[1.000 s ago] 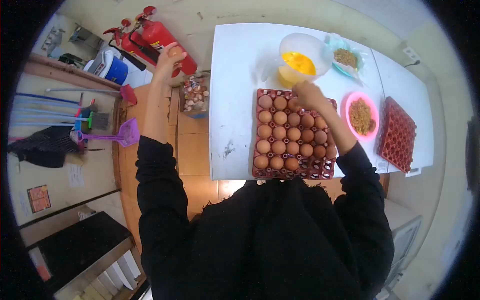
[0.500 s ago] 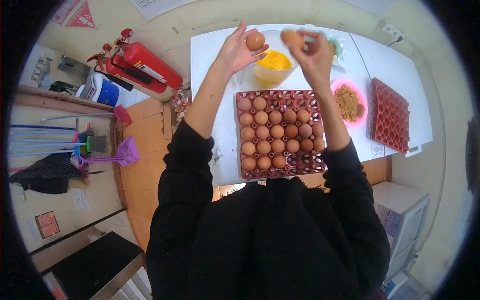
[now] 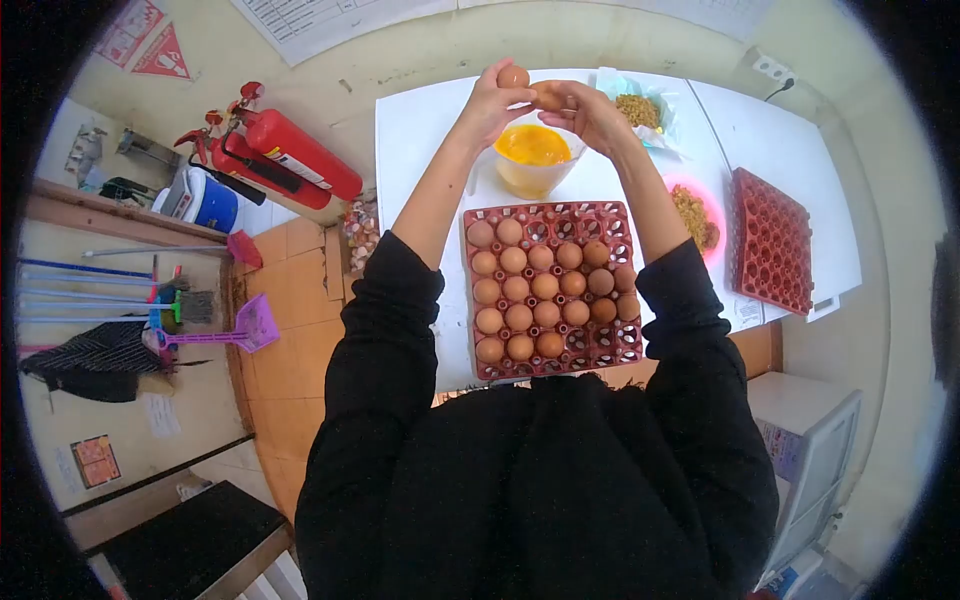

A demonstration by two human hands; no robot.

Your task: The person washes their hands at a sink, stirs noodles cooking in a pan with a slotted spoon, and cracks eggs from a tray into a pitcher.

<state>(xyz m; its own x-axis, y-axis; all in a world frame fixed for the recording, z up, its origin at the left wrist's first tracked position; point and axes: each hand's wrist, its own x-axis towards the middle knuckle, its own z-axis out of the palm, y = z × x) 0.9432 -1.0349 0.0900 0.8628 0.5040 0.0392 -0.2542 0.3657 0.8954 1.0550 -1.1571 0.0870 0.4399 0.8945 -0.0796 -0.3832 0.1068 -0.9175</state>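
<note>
My left hand (image 3: 490, 108) is closed around a brown egg (image 3: 513, 77) that shows above its fingers. In my right hand (image 3: 592, 116) is a second brown egg (image 3: 547, 96), brought up against the fingers of my left hand. Both hands are over the far rim of a translucent tub (image 3: 533, 183) that holds yellow-orange liquid egg. Nearer my body lies a dark red egg tray (image 3: 553, 208). Brown eggs fill most of its cups, with bare cups at the far right and near right.
Right of the tray, a pink bowl (image 3: 717, 215) holds brownish crumbly food. More of it lies in a bag-lined container (image 3: 668, 138) behind. Another red egg tray (image 3: 772, 240) rests at the right of the white table (image 3: 420, 130). Fire extinguishers (image 3: 300, 150) stand left.
My right hand has moved left with its egg and met my left hand. Before, the two hands were apart, with my left fingers spread. The camera view has tilted slightly.
</note>
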